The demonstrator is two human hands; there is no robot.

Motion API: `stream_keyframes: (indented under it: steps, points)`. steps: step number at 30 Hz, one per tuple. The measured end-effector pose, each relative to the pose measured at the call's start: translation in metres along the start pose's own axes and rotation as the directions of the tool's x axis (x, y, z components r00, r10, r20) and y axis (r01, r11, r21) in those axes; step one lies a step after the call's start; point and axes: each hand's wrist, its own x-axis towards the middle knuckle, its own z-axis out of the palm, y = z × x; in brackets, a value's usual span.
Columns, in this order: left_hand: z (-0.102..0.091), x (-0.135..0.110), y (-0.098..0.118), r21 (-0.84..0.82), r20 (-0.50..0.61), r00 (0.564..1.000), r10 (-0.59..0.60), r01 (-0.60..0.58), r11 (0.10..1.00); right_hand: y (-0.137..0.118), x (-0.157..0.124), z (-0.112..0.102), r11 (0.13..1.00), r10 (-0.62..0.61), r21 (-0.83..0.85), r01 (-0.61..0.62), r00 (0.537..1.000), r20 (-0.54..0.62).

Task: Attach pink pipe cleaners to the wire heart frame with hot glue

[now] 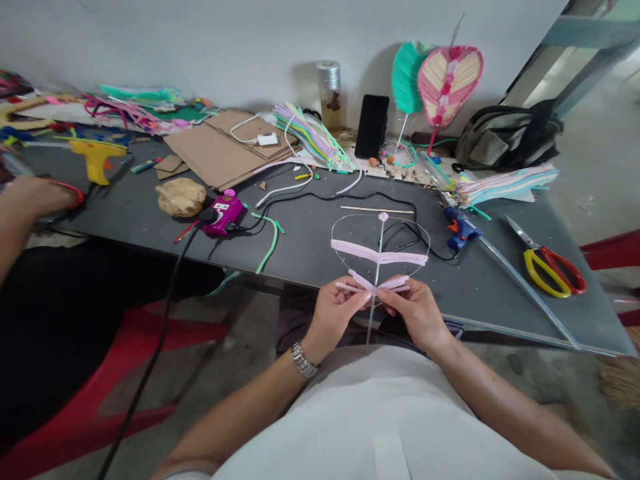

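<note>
My left hand (340,315) and my right hand (413,312) meet in front of my body, their fingertips pinching a pale pink strip (373,283). That strip is folded around the central stem of a thin wire heart-shaped frame (381,219). A longer pale pink strip (379,253) crosses the frame higher up, bending slightly at the stem. The stem runs down between my hands, and my fingers hide part of it. A wristwatch (304,360) sits on my left wrist.
A dark grey table holds a yellow glue gun (97,157), a blue glue gun (460,228), red-and-yellow scissors (547,267), a magenta power socket (223,213), cardboard sheets (225,150), and pastel strip bundles (313,137). A co-worker's arm (35,200) reaches in at left.
</note>
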Motion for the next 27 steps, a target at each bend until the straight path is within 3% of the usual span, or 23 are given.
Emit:
stream_keyframes:
  steps: [6,14,27]
  points:
    - [-0.005,0.0031,-0.0032,-0.086,-0.112,0.993,0.02,-0.03,0.996,-0.0006,-0.0005,0.0009,1.0,0.004,-0.006,-0.003,1.0,0.009]
    - [-0.0013,0.0047,-0.0047,-0.185,-0.164,0.986,0.01,-0.041,0.982,-0.0029,-0.0003,0.0033,1.0,0.02,-0.005,-0.02,1.0,0.003]
    - [-0.0028,0.0037,-0.0105,-0.11,-0.097,0.995,0.04,-0.05,0.993,-0.0032,0.0015,0.004,1.0,-0.003,0.022,0.003,1.0,0.007]
